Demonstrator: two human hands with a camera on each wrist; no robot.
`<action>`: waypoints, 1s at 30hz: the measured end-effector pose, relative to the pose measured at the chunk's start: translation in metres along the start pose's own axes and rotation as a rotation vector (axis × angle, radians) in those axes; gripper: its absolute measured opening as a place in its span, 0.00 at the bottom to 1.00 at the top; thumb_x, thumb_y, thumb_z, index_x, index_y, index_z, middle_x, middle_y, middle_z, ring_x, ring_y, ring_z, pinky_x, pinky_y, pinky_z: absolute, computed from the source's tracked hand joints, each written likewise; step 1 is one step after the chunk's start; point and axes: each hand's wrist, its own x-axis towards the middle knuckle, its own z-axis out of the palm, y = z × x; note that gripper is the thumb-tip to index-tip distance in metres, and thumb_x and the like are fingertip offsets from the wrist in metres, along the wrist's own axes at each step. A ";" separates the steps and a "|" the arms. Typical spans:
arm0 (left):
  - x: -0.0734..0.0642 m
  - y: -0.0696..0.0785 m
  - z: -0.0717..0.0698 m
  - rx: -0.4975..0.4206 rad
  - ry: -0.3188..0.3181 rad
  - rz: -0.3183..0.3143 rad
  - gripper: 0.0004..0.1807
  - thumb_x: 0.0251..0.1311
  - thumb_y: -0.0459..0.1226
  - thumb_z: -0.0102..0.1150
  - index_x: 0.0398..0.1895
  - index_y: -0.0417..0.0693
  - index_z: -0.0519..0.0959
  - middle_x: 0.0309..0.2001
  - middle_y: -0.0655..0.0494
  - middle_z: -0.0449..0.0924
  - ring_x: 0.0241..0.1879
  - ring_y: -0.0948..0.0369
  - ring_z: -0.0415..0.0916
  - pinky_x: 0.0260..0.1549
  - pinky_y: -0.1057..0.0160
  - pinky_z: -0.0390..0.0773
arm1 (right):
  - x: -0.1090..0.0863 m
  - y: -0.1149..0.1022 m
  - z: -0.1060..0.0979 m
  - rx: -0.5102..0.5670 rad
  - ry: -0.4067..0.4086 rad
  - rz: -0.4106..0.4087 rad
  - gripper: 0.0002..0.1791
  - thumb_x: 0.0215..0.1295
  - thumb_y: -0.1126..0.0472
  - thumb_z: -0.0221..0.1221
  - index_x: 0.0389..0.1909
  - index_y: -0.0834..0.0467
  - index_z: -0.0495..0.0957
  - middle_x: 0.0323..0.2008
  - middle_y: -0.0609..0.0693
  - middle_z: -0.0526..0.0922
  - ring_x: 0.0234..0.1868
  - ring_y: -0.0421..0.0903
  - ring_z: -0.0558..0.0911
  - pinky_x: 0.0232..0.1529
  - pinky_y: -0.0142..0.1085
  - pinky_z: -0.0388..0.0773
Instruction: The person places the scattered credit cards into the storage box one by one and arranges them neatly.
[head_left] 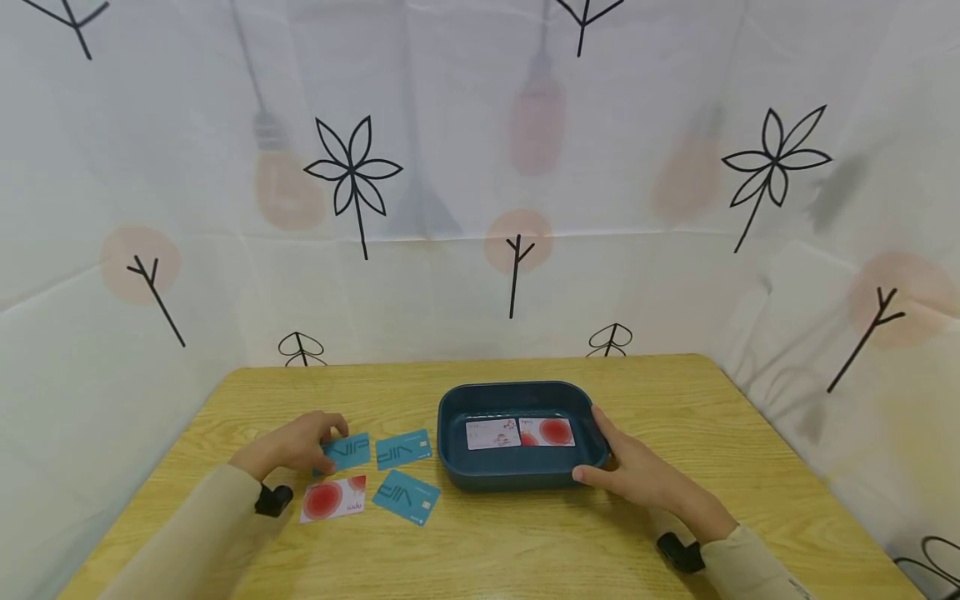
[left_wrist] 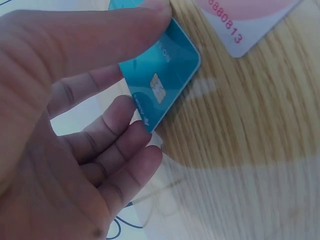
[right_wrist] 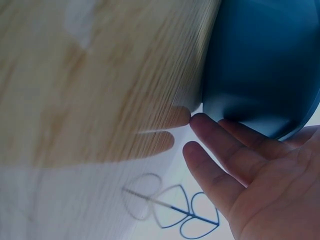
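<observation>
My left hand (head_left: 295, 443) pinches a blue VIP card (head_left: 348, 451) at the left of the table. In the left wrist view the thumb lies over this chip card (left_wrist: 170, 65), with the fingers at its far edge. Just in front lies a white card with a red circle (head_left: 333, 499); two more blue cards (head_left: 403, 450) lie to its right. My right hand (head_left: 637, 471) rests against the right end of a dark blue tray (head_left: 510, 481), thumb at the front corner. Its fingers (right_wrist: 225, 150) extend along the outer wall in the right wrist view.
Inside the tray two cards lie side by side, a pale one (head_left: 492, 434) and a red-circled one (head_left: 547, 432). The wooden table (head_left: 517, 542) meets a white patterned cloth (head_left: 450, 283) at the back and sides.
</observation>
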 end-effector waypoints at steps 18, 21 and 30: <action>0.000 -0.005 0.006 0.009 0.080 0.032 0.26 0.44 0.36 0.75 0.49 0.47 0.76 0.41 0.52 0.73 0.40 0.55 0.69 0.47 0.48 0.72 | 0.000 0.001 0.000 0.004 -0.001 -0.005 0.58 0.58 0.35 0.60 0.75 0.60 0.37 0.71 0.64 0.53 0.64 0.59 0.66 0.59 0.57 0.64; 0.000 -0.005 0.007 0.013 0.087 0.020 0.27 0.45 0.36 0.74 0.51 0.49 0.76 0.42 0.52 0.73 0.40 0.55 0.69 0.48 0.49 0.72 | 0.000 0.001 0.000 0.005 0.000 -0.003 0.59 0.58 0.35 0.60 0.75 0.61 0.37 0.71 0.64 0.53 0.64 0.59 0.66 0.59 0.57 0.64; -0.002 -0.006 0.006 0.027 0.103 0.059 0.27 0.47 0.38 0.72 0.53 0.45 0.76 0.42 0.50 0.71 0.41 0.55 0.70 0.45 0.50 0.73 | -0.001 0.001 0.000 0.008 0.001 -0.008 0.58 0.58 0.35 0.59 0.75 0.60 0.37 0.72 0.63 0.53 0.63 0.58 0.66 0.59 0.57 0.64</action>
